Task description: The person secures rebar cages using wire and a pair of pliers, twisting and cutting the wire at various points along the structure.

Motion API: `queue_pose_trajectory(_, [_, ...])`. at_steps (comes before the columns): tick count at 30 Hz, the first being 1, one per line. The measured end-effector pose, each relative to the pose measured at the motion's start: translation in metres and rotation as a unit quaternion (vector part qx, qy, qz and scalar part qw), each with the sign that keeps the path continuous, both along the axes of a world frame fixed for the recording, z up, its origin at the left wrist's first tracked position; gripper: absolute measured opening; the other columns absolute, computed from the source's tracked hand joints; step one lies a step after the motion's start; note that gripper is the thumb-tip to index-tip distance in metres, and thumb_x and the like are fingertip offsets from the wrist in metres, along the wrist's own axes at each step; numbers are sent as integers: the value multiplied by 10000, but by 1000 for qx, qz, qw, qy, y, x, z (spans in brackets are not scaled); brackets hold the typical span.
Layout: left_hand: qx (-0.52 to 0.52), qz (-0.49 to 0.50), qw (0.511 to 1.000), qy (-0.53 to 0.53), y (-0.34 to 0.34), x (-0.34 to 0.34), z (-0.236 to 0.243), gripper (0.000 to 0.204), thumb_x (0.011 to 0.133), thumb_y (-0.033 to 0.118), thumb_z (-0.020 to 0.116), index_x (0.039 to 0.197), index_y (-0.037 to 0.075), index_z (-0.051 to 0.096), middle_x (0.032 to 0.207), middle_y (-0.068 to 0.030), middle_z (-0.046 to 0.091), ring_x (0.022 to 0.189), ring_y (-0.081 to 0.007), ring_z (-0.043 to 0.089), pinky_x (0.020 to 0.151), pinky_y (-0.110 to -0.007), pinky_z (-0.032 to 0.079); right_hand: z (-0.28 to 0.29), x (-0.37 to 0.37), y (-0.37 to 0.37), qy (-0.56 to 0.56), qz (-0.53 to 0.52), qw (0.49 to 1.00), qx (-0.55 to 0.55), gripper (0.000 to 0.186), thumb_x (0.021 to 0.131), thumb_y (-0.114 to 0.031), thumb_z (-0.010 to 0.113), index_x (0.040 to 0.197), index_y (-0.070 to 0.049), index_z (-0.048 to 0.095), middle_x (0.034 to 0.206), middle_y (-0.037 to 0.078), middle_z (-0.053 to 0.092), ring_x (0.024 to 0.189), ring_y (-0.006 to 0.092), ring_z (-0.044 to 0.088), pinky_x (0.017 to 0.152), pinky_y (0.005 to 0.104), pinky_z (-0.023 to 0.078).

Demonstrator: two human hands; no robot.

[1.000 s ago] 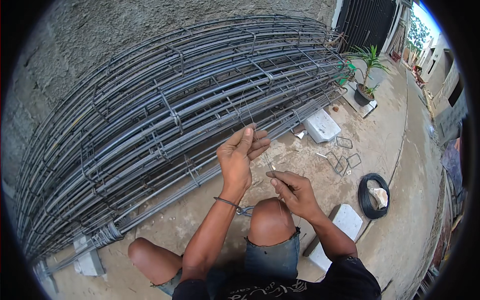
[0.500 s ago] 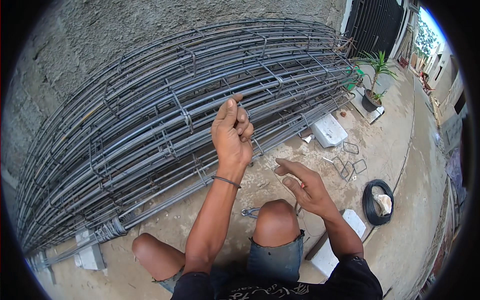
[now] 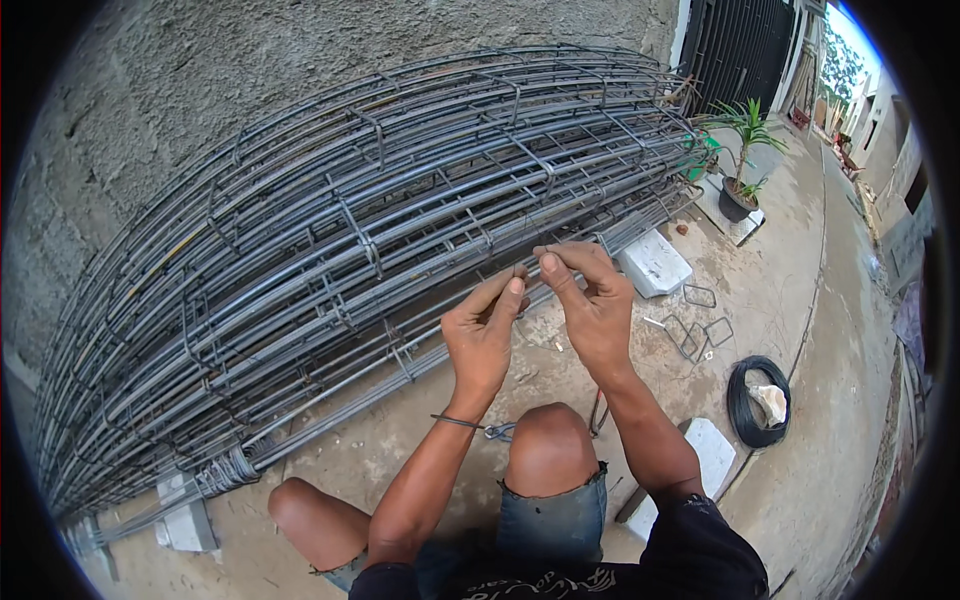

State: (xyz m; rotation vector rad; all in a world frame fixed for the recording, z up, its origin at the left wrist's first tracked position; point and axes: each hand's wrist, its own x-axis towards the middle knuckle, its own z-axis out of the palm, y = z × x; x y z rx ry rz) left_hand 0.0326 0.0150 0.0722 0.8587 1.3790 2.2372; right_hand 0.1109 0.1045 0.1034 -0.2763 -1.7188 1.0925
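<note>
A concrete floor (image 3: 830, 290) stretched away to the right, and a rough grey wall (image 3: 110, 120) rose at the back. Between them a long stack of steel bar frames (image 3: 340, 225) lay along the wall, filling the left and middle of the view. A dark gate (image 3: 738, 55) stood past its far end, with a potted plant (image 3: 746, 140) near it. One white block (image 3: 655, 262) sat just beside the stack's near edge; another (image 3: 708, 452) showed partly behind the right forearm. Farther right lay a coil of black wire (image 3: 740, 410) with a pale stone (image 3: 767, 404) inside its ring.

The left hand (image 3: 480, 328) was raised in front of the stack, its thumb and forefinger pinched on a thin wire (image 3: 516, 272). The right hand (image 3: 596, 305) was near it, a little higher, thumb and forefinger narrowly set; whether they gripped the wire too could not be told. The wire was at the left fingertips, mostly too fine to trace. A few bent metal loops (image 3: 698, 296) lay on the floor below the nearer block.
</note>
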Motion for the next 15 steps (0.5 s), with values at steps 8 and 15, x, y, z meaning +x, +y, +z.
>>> queue_pose_trajectory(8, [55,-56,994,-74,4,21,11,255,876,103,626,1085,-45,626,996,-130,653,853,-161,633,712,-313,580,0,-11,-7,60,43,986,-152,168,854,-105,659,969,15,685,875,48,608,792,101,533,721,228,426])
queue_pose_trajectory(15, [-31,-20,998,47,8,13,-3,172,870,47,623,1009,-46,661,905,-77,656,775,-108,593,656,-241,521,-5,-8,-8,44,147,950,-273,192,882,-149,632,948,29,663,966,76,635,819,91,558,722,225,437])
